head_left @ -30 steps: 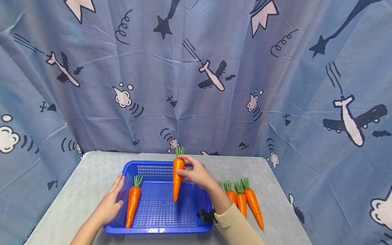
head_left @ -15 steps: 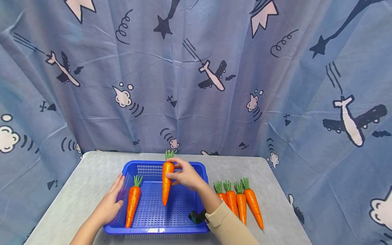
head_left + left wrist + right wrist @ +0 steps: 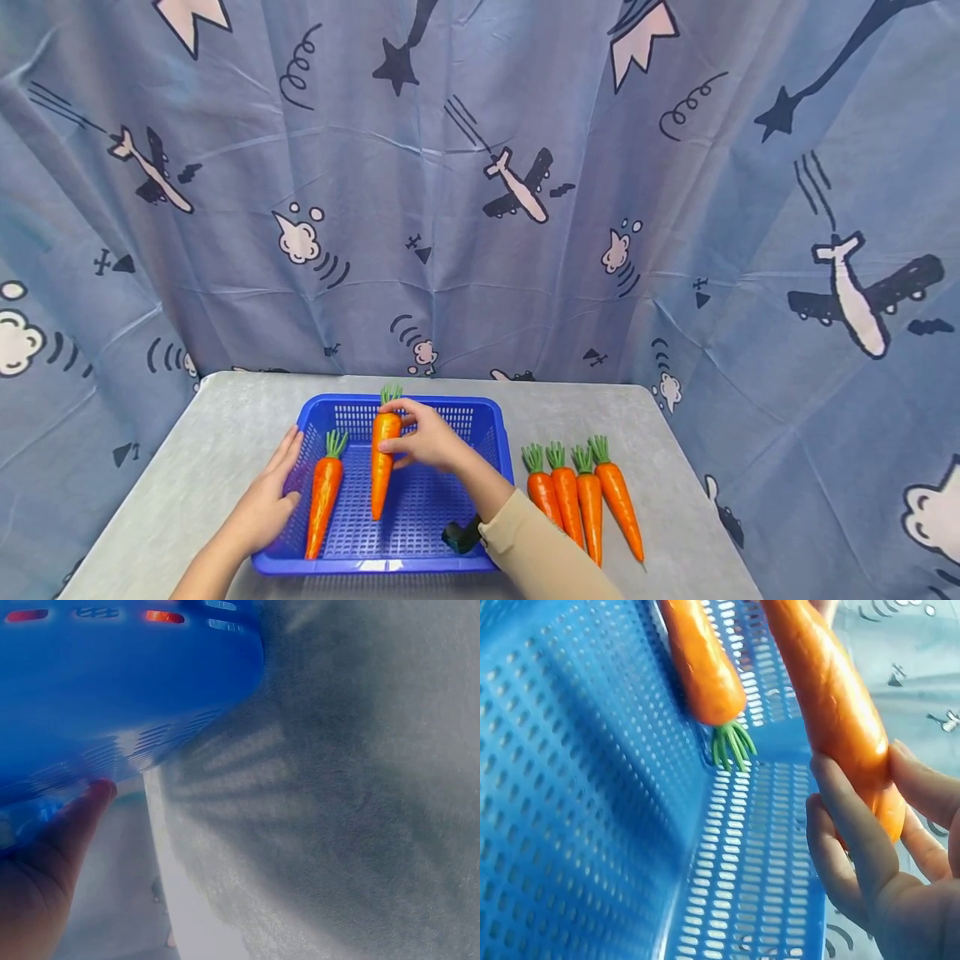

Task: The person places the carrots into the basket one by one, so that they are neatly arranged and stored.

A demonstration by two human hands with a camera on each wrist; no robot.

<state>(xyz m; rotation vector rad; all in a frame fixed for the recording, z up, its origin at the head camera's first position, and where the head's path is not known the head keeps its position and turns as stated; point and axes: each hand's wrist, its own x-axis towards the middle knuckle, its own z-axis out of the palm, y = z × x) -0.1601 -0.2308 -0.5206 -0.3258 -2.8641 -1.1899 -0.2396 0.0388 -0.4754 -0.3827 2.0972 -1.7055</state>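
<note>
Over the left half of a blue plastic basket (image 3: 382,566), my right hand (image 3: 427,437) pinches a carrot (image 3: 382,471) near its green top, thumb on one side and fingers on the other. The carrot hangs nearly upright, tip down. Along the basket's left wall lies another carrot (image 3: 324,506); the right wrist view shows this lying carrot (image 3: 705,675) beside the held carrot (image 3: 829,686). With fingers extended, my left hand (image 3: 264,504) rests against the basket's left rim. In the left wrist view, part of the left hand (image 3: 49,877) touches the basket's outer side (image 3: 135,682).
Several carrots (image 3: 589,508) lie side by side on the grey-white table (image 3: 675,533), right of the basket. A blue patterned curtain (image 3: 450,208) hangs behind and around the table. A black device (image 3: 461,537) is strapped at my right wrist.
My right hand has carried the carrot leftward and somewhat lower across the basket, closer to the lying carrot. My left hand has stayed at the left rim.
</note>
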